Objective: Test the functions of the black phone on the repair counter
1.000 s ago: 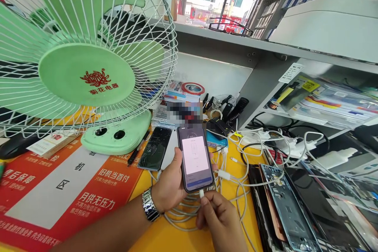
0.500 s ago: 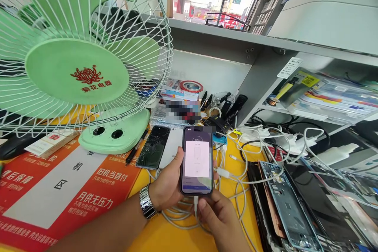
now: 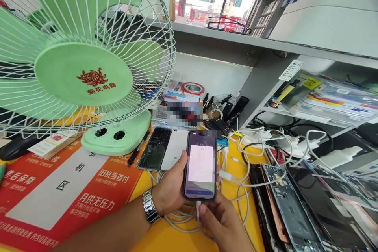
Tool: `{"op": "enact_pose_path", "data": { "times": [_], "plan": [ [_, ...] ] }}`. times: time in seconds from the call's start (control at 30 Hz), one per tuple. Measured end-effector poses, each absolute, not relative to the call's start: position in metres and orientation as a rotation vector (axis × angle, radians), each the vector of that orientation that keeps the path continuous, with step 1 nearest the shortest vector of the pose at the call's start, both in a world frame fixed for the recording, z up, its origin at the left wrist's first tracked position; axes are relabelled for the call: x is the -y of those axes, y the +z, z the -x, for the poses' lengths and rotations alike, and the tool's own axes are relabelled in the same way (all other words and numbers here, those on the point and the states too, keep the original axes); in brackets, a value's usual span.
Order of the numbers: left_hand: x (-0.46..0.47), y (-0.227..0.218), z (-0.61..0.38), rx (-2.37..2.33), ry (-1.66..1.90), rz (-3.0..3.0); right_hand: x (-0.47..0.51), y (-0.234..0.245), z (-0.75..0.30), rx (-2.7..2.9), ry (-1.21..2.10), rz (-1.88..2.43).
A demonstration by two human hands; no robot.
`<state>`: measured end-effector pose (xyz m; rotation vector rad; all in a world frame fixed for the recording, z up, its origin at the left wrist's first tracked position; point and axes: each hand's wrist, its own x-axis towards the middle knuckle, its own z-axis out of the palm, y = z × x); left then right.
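My left hand (image 3: 169, 191), with a metal watch on its wrist, grips a dark smartphone (image 3: 201, 164) upright, its lit screen showing a pale panel. Just below the phone, my right hand (image 3: 221, 220) pinches the plug of a white charging cable (image 3: 198, 207) that meets the phone's bottom edge. Both hands hover over a yellow table (image 3: 165, 238) strewn with white cables.
A green desk fan (image 3: 85, 75) stands at the left. A cracked black phone (image 3: 155, 148) and a white phone (image 3: 175, 149) lie behind my hands. Tangled white cables (image 3: 265, 153), phone frames and screens (image 3: 295, 204) fill the right. Shelves (image 3: 325, 98) hold packages.
The phone has turned from tilted to upright and come a little lower and right. The cable plug, just clear of the phone's bottom a second ago, now meets it.
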<state>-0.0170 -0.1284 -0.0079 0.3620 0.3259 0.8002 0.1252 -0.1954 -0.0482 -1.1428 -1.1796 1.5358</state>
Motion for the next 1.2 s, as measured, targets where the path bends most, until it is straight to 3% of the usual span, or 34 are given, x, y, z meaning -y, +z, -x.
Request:
{"op": "enact_pose_path", "data": {
  "times": [0.87, 1.03, 1.2],
  "plan": [
    [0.1281, -0.0111, 0.0169, -0.272, 0.802, -0.332, 0.1966, -0.0513, -0.1268, 1.285, 1.468, 1.215],
    [0.1295, -0.0088, 0.0157, -0.248, 0.891, -0.343, 0.1998, -0.0499, -0.1246, 1.707, 0.909, 1.476],
    [0.1316, -0.01, 0.0137, -0.202, 0.877, -0.375, 0.2008, -0.0551, -0.1276, 1.937, 0.227, 1.416]
  ]
}}
